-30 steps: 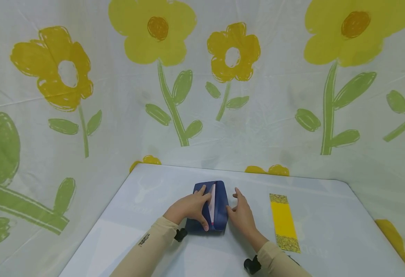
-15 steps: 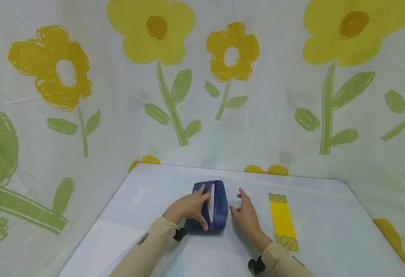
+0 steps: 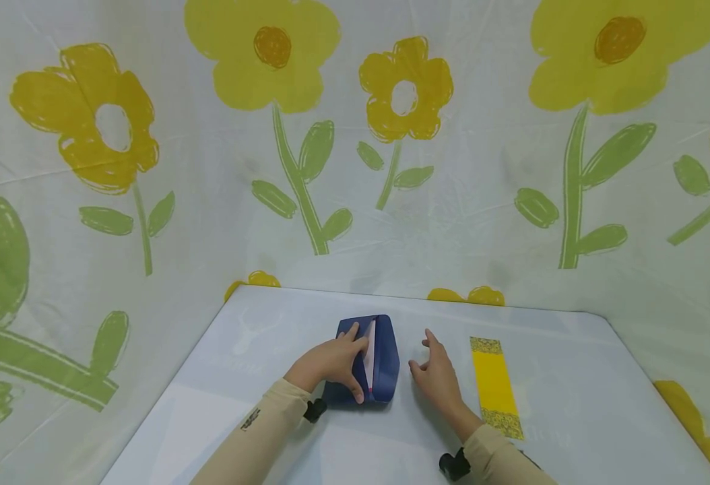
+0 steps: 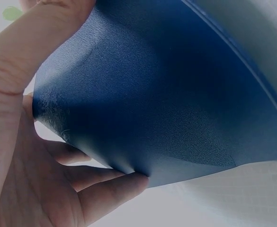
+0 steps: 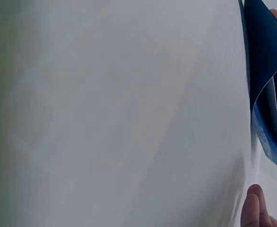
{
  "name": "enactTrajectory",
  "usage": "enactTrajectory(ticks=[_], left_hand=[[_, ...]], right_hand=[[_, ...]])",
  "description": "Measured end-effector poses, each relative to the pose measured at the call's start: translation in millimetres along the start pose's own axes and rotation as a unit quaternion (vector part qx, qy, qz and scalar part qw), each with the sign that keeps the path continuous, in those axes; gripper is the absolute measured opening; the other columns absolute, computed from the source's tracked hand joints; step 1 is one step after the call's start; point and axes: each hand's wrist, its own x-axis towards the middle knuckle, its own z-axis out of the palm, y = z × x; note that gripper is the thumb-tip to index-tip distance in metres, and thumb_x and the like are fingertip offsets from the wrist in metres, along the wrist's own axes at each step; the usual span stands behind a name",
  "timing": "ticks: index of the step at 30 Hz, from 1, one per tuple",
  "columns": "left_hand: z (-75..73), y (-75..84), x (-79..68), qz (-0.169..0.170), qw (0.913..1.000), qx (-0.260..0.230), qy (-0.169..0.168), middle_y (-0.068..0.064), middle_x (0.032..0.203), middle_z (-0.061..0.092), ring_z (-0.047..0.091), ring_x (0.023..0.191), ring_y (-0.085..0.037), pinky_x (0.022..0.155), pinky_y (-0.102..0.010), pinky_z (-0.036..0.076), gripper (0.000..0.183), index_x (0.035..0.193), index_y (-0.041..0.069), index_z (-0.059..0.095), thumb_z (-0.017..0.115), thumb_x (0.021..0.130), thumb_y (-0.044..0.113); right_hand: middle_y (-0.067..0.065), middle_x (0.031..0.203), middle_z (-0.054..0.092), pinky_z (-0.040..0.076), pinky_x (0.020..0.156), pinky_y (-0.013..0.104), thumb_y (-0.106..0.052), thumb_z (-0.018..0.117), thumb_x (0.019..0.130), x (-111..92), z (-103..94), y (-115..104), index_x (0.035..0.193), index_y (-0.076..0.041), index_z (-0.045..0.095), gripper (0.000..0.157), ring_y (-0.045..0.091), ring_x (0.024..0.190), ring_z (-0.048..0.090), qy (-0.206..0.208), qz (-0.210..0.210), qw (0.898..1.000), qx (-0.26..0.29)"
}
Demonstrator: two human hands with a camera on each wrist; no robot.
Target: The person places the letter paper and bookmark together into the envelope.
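A dark blue envelope (image 3: pixel 385 364) sits on the table with its mouth gaping, and a pale sheet (image 3: pixel 370 357) shows inside. My left hand (image 3: pixel 331 362) grips the envelope, thumb near its front edge and fingers spread over its back part. The left wrist view shows fingertips (image 4: pixel 137 182) pressing against the edge of the blue envelope (image 4: pixel 143 94). My right hand (image 3: pixel 438 378) is apart from the envelope, to its right, with loosely bent fingers and nothing in them. In the right wrist view its fingertips (image 5: pixel 254 201) appear below the envelope (image 5: pixel 263 47).
To the right of my right hand, a yellow strip (image 3: pixel 496 384) with speckled gold ends lies flat on the white table (image 3: pixel 573 404). A white cloth with printed flowers (image 3: pixel 464 222) hangs behind and at the sides.
My right hand has let go of the envelope's right edge and moved a short way right. My left hand and the envelope have stayed in place.
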Motion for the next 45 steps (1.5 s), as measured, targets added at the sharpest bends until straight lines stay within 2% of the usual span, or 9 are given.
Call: enactTrajectory(ticks=[45], left_hand=[[-1.8, 0.2, -1.7, -0.004, 1.0, -0.005, -0.001, -0.023, 0.166, 0.019, 0.035, 0.142, -0.053, 0.105, -0.06, 0.045, 0.078, 0.105, 0.026, 0.051, 0.096, 0.051, 0.059]], right_hand=[[0.023, 0.146, 0.049, 0.058, 0.087, 0.04, -0.014, 0.069, 0.095, -2.6, -29.1, 21.0, 0.158, -0.002, 0.024, 0.077, 0.022, 0.088, 0.062, -0.007, 0.046, 0.999, -0.018]])
